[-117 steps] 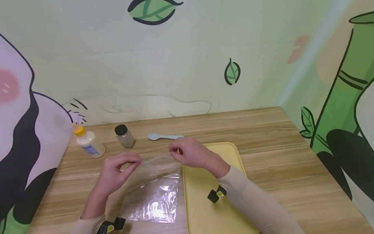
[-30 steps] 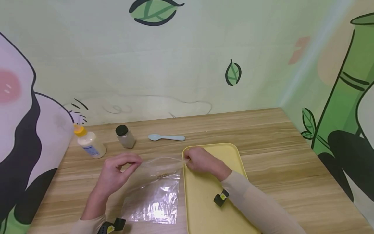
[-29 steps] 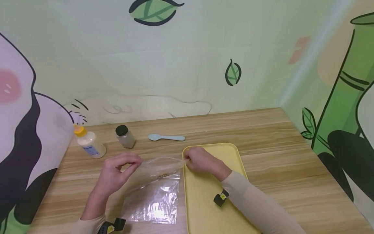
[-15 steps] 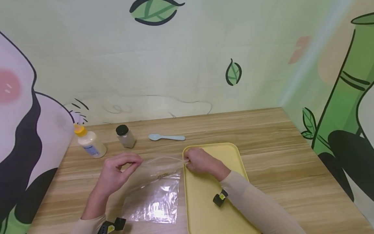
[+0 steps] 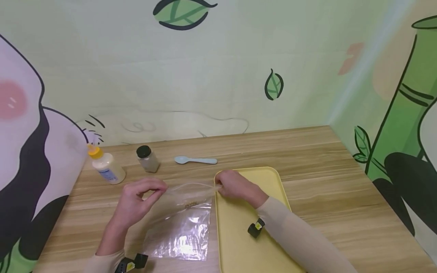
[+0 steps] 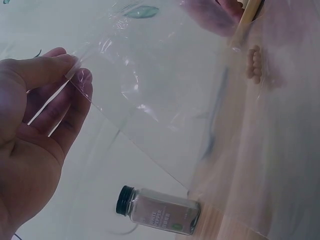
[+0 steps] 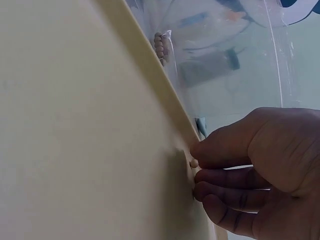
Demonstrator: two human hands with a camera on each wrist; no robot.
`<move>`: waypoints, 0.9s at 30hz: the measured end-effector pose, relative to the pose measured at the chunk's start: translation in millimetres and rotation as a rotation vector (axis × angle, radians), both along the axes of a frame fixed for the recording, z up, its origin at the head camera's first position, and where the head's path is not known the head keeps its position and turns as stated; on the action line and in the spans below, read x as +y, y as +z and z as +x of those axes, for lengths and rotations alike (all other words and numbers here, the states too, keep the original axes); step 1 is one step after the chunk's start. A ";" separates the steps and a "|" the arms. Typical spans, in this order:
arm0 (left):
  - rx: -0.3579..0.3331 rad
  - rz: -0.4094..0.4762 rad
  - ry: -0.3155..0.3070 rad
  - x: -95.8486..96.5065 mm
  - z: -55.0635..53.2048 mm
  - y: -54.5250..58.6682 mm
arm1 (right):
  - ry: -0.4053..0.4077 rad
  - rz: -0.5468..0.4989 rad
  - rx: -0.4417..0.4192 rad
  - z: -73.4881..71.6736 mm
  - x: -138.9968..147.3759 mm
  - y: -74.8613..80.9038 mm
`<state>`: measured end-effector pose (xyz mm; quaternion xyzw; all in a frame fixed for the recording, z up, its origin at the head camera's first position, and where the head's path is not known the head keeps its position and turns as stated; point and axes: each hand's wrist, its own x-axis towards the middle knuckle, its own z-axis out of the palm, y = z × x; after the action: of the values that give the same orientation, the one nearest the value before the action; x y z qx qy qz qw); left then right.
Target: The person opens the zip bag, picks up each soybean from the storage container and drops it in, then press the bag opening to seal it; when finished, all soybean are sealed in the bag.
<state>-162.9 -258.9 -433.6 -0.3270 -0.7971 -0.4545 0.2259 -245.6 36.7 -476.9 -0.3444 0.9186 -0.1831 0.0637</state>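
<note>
A clear plastic zip bag (image 5: 191, 235) lies on the table, its mouth lifted between both hands. My left hand (image 5: 136, 201) pinches its upper left corner between thumb and fingers, with film showing there in the left wrist view. The upper right corner reaches the fingertips of my right hand (image 5: 235, 185), curled close over the yellow tray's rim. In the right wrist view a small round beige bead (image 7: 194, 163) shows between that thumb and fingers. A short row of brown beads (image 6: 254, 65) lies inside the bag, below the mouth.
A yellow tray (image 5: 252, 235) lies right of the bag. Behind stand a white bottle with a yellow cap (image 5: 108, 169) and a black-lidded pepper jar (image 5: 148, 161). A light blue spoon (image 5: 196, 160) lies beyond the bag, near the wall (image 5: 170, 76).
Since the oldest frame my right hand has moved right and slightly toward me, over the tray's rim, drawing the bag's mouth straighter. Over the last second both hands stay nearly still.
</note>
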 end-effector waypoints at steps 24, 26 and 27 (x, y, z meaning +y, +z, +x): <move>-0.002 -0.002 0.000 -0.8 -0.1 -0.2 | 0.028 0.019 0.086 0.2 -2.7 -4.6; -0.001 -0.003 0.001 -0.8 0.0 -0.2 | 0.034 0.017 0.087 0.5 -2.5 -4.3; -0.001 -0.003 0.001 -0.9 0.0 -0.1 | 0.036 0.015 0.085 0.6 -2.3 -4.4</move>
<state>-162.9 -259.8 -433.7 -0.3268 -0.7980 -0.4534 0.2254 -245.0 34.4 -481.2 -0.3681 0.9153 -0.1605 0.0305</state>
